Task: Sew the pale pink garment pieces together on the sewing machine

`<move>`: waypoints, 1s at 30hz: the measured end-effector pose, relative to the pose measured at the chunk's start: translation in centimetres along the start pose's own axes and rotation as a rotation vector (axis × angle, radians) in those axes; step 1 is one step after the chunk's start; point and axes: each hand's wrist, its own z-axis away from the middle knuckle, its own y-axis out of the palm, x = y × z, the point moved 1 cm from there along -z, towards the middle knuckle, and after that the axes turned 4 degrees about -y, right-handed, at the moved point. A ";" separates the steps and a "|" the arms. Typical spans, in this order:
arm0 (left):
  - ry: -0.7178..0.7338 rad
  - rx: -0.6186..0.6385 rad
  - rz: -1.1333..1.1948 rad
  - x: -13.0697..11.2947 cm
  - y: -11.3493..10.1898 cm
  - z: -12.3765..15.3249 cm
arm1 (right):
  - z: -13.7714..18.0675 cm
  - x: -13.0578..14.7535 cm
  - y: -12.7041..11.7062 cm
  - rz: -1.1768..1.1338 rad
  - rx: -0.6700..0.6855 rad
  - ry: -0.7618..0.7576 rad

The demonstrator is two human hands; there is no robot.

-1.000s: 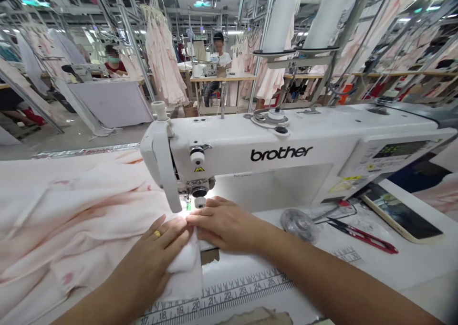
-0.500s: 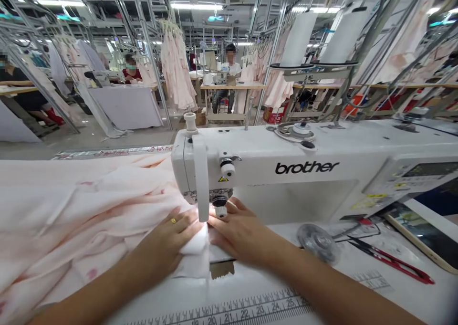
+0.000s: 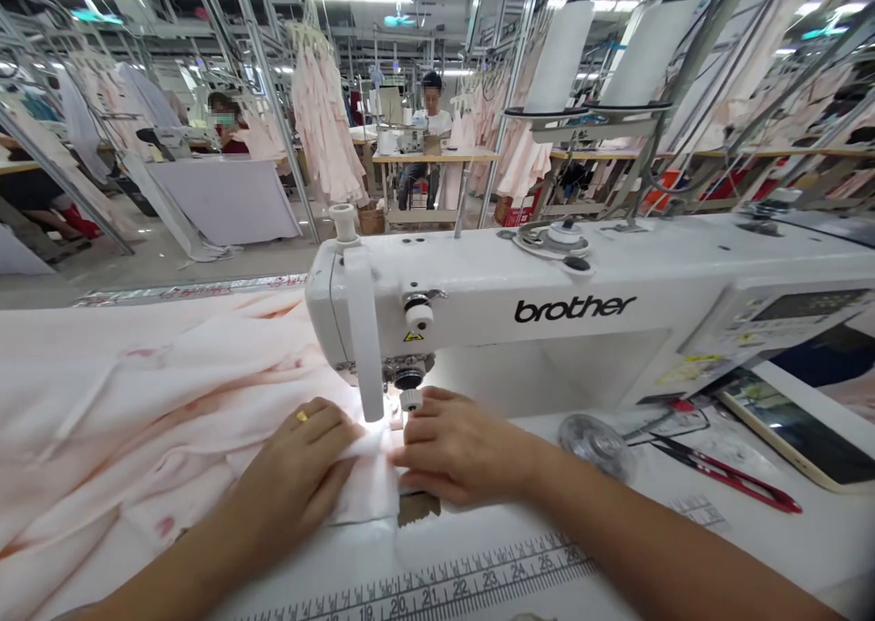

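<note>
From the needle end of the sewing machine, pale cloth spread toward 9 o'clock, left hand at 8, fingers pinching its edge, right hand at 4, fingers curled, grip unclear; I judged cloth laid in, edge alignment and stitching left.

From my feed, I log: fabric pale pink, scattered deeper-pink spots. Sewing machine white, black lettering. Snips red, blades dark. Ring gold. Thread cone white.
</note>
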 end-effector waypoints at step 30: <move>0.135 0.118 -0.011 0.0 0.0 -0.5 | -0.1 0.3 0.7 -0.014 0.031 -0.025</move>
